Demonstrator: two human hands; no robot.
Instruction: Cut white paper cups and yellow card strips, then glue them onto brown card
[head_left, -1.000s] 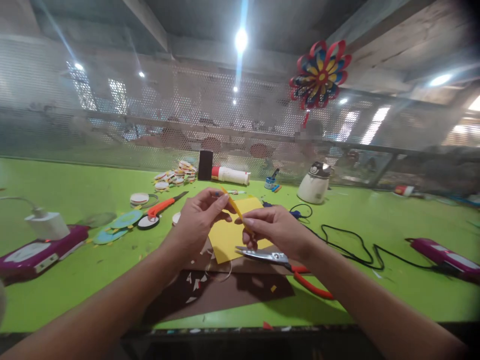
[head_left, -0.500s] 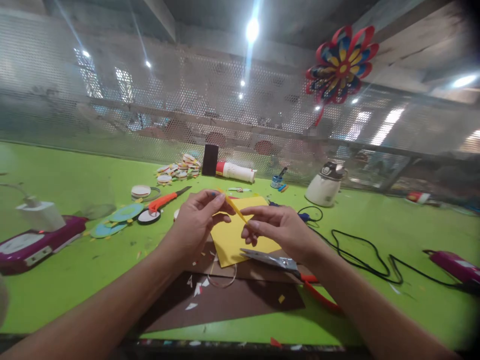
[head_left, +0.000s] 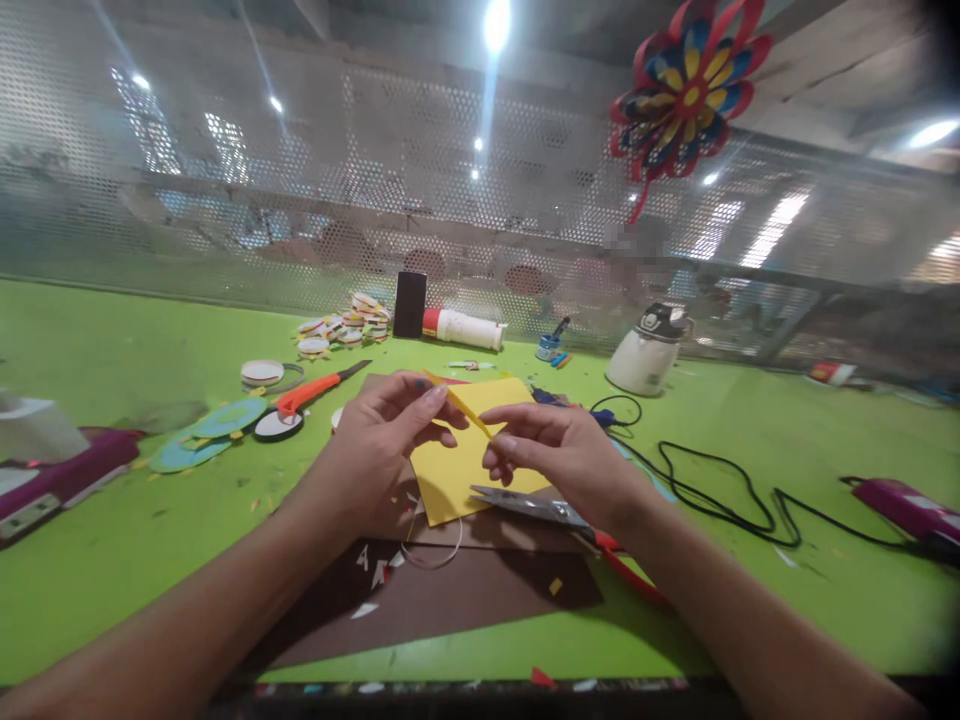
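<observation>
Between both hands runs a narrow yellow paper strip (head_left: 466,408), slanting down to the right. My left hand (head_left: 397,425) pinches its upper left end between thumb and fingers. At the lower right end, my right hand (head_left: 544,440) grips it with thumb and forefinger. Beneath the hands lies a yellow paper sheet (head_left: 450,480) on brown sheets (head_left: 480,590). Scissors (head_left: 540,507) with red-orange handles rest under my right hand and forearm, blades pointing left, slightly open. White paper scraps (head_left: 381,572) and a thin white ring (head_left: 435,560) lie on the brown paper.
Orange-handled scissors (head_left: 311,392) and blue-green discs (head_left: 217,435) lie left, near a purple power strip (head_left: 82,465). Behind are a pile of white discs (head_left: 360,318), a black block (head_left: 410,305), a white tube (head_left: 469,330), a blue jar (head_left: 549,346) and a kettle-shaped container (head_left: 645,355). A black cable (head_left: 712,500) loops right.
The camera view has shifted a little, so the table things appear slightly further left and higher. Both hands keep hold of the yellow strip in nearly the same pose.
</observation>
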